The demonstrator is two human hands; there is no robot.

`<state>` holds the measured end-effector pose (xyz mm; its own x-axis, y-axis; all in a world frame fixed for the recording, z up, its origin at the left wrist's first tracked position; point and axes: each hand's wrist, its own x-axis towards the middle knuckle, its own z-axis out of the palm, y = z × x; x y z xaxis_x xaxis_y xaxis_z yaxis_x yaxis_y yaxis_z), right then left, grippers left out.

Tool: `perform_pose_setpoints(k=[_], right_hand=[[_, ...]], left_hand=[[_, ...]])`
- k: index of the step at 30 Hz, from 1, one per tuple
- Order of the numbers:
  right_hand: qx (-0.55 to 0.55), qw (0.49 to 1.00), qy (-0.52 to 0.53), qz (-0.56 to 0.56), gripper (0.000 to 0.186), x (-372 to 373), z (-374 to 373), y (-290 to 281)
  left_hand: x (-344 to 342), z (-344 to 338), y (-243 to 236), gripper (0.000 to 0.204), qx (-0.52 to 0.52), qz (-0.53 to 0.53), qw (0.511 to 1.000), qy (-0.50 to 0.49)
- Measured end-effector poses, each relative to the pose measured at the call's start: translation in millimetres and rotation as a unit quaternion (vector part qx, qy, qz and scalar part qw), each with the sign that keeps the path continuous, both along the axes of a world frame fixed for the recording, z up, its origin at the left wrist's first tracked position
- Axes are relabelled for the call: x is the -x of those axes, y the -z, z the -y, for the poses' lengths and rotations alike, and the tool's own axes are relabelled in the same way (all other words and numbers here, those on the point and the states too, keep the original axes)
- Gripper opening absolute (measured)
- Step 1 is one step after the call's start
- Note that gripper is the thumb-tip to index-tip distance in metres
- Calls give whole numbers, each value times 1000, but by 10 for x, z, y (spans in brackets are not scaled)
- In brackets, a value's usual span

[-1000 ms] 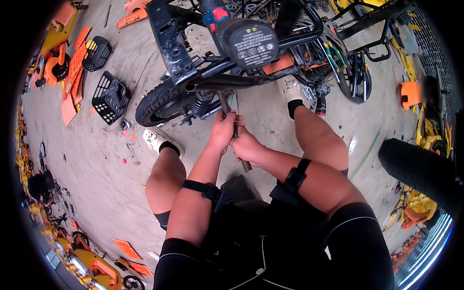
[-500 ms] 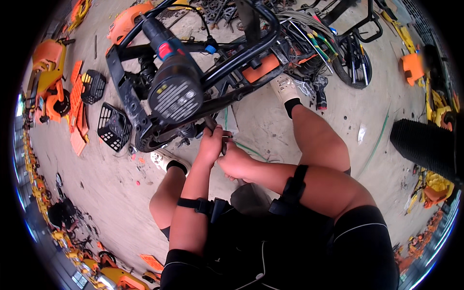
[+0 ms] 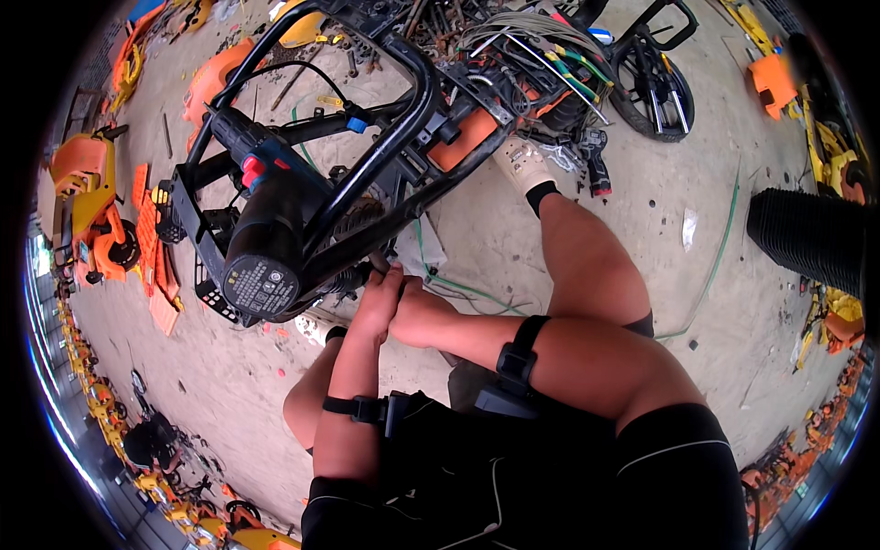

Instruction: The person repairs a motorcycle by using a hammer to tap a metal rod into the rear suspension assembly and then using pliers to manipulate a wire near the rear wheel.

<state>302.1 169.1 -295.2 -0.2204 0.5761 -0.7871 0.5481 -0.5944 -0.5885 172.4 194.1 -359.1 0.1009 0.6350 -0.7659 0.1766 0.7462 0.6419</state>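
Both of my hands are closed close together below the black tubular metal frame [image 3: 426,82]. My left hand [image 3: 378,304] wraps round a dark bar [image 3: 378,261] whose end shows above the fist, beside the frame's lower tube. Pressed up against it, my right hand [image 3: 422,314] is also closed on what looks like the same bar. The fingers hide most of the bar, so its kind does not show. A dark power tool [image 3: 268,238] with a red switch lies against the frame's left side, its round end toward me. An orange panel [image 3: 467,139] sits within the frame.
Beyond the frame, bolts and metal parts [image 3: 431,23] lie heaped beside screwdrivers and cables [image 3: 568,69]. A cordless drill [image 3: 596,160] and a wheel [image 3: 651,96] are at the right. Orange panels [image 3: 151,247] lie left; a black ribbed object [image 3: 802,234] stands far right.
The frame and the power tool have shifted left in view, and the power tool's round end has swung lower left. Both hands have moved left and slightly down, still closed together.
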Motion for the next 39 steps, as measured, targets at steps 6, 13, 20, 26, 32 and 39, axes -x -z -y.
perform_pose_setpoints(k=[6, 13, 20, 26, 32, 39], right_hand=[[-23, 999, -5, 25, 56, -76, -94, -13], [-100, 993, -44, 54, 36, -186, -162, -90], [-132, 985, -67, 87, 31, -152, -261, 51], [-98, 986, -70, 118, 36, -53, -280, 149], [-103, 983, -101, 112, 43, -39, -326, 209], [-48, 997, 46, -30, 35, 10, -315, 161]], left_hand=[[-12, -133, 54, 34, 70, 43, 995, -48], [-133, -201, -147, 36, 62, 46, 996, -39], [-89, -210, 36, 34, 34, 49, 997, -45], [-145, -212, 73, 34, -22, -8, 1000, -18], [-230, -232, -310, 41, -19, 54, 998, -4], [-183, -78, -10, 59, -23, 94, 995, -30]])
